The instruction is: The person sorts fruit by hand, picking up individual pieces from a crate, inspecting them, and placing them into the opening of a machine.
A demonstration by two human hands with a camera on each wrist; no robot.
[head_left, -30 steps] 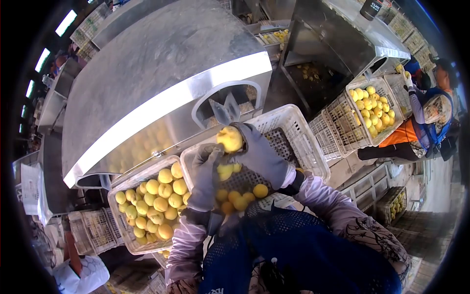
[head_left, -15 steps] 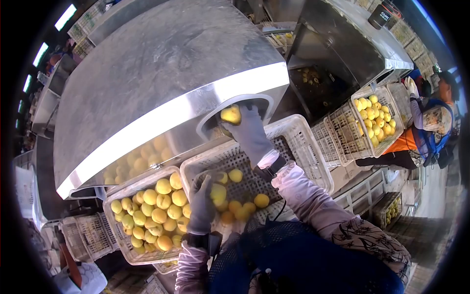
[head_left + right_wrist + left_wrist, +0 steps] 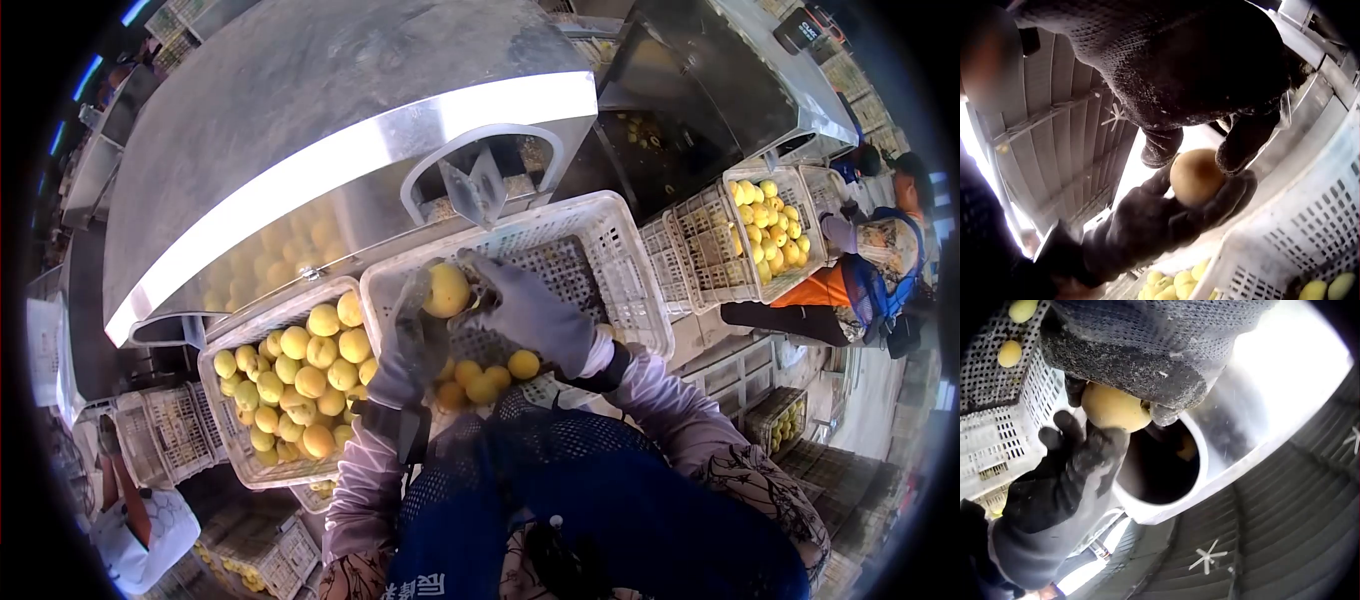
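Observation:
Both hands wear grey gloves with dark, dirty fingers. My left hand [image 3: 408, 335] holds a yellow peach [image 3: 447, 290] above the white crate in front of me. My right hand [image 3: 535, 315] meets the same peach from the other side, thumb and fingers curved about it. In the left wrist view the peach [image 3: 1113, 407] sits between the two gloves. The right wrist view has my right fingertips at either side of the peach [image 3: 1197, 177], with the left glove's fingers underneath. Several loose peaches [image 3: 482, 388] lie in the crate [image 3: 625, 240] below.
A second crate [image 3: 235, 445] full of peaches stands at left. Ahead is a large metal machine [image 3: 330, 110] with a rounded opening holding upright metal plates [image 3: 475, 190]. At right, a person [image 3: 885, 250] stands beside stacked crates [image 3: 705, 240] topped with peaches.
My right hand, at the machine's opening with a yellow fruit half a second ago, has come back toward me without it. My left hand has lifted a peach from the crate to meet it.

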